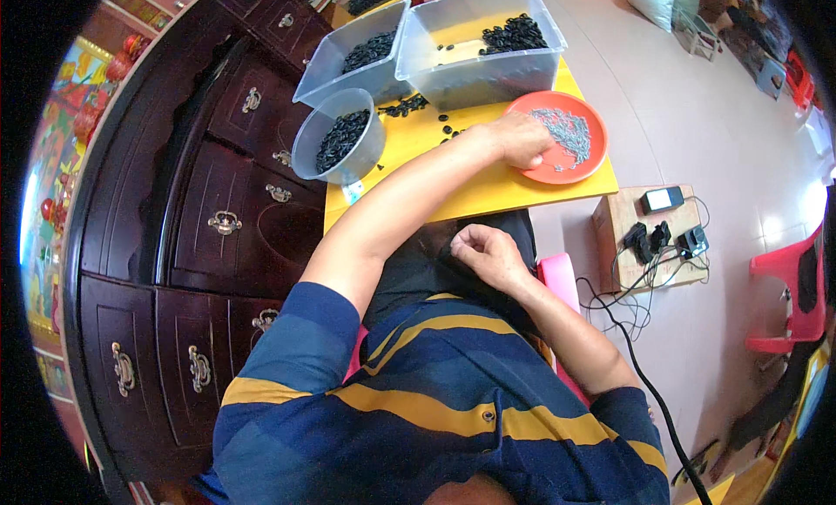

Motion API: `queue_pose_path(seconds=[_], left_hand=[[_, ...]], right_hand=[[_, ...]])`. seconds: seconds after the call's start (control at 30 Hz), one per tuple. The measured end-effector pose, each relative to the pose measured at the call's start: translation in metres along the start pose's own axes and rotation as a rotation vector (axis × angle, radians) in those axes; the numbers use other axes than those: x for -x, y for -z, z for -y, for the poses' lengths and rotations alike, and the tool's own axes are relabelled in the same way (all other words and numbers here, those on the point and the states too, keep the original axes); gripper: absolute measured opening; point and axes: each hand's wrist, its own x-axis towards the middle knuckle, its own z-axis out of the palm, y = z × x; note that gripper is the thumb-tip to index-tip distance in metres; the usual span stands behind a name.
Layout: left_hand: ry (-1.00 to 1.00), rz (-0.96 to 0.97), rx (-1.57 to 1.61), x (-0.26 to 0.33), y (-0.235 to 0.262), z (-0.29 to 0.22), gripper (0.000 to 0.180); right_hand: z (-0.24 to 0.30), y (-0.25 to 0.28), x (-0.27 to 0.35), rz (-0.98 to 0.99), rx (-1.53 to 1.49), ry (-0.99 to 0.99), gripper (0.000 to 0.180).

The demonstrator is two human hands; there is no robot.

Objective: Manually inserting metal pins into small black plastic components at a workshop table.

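My left hand (pixel 522 141) reaches across to the orange plate (pixel 557 172) at the table's right end. Its fingers are bent down and pressed together at the plate's left side, and their tips are hidden. A pile of small, thin, grey metal-looking pieces (pixel 570 135) lies in that plate, too small to name. My right hand (pixel 489 254) is held above my lap, just off the table's near edge. Its fingers are curled together with the thumb; anything inside them is hidden. Several small black round parts (pixel 448 131) lie on the yellow table (pixel 488 191) beside my left forearm.
Two clear bins, a left one (pixel 318 85) and a right one (pixel 475 89), hold black parts along the far side. A round clear tub (pixel 370 152) of black parts stands left. A wooden box (pixel 614 244) carries adapters and cables on the right; dark drawers (pixel 226 222) flank the left.
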Motion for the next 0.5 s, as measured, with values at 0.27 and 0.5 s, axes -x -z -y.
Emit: queue_pose_path(seconds=[0.27, 0.5], left_hand=[[0.028, -0.221, 0.119, 0.008, -0.005, 0.005, 0.013], [0.229, -0.712, 0.640, 0.084, 0.002, 0.007, 0.005]], right_hand=[[-0.003, -0.003, -0.002, 0.008, -0.034, -0.006, 0.019], [-0.014, -0.004, -0.007, -0.010, -0.116, -0.008, 0.018]])
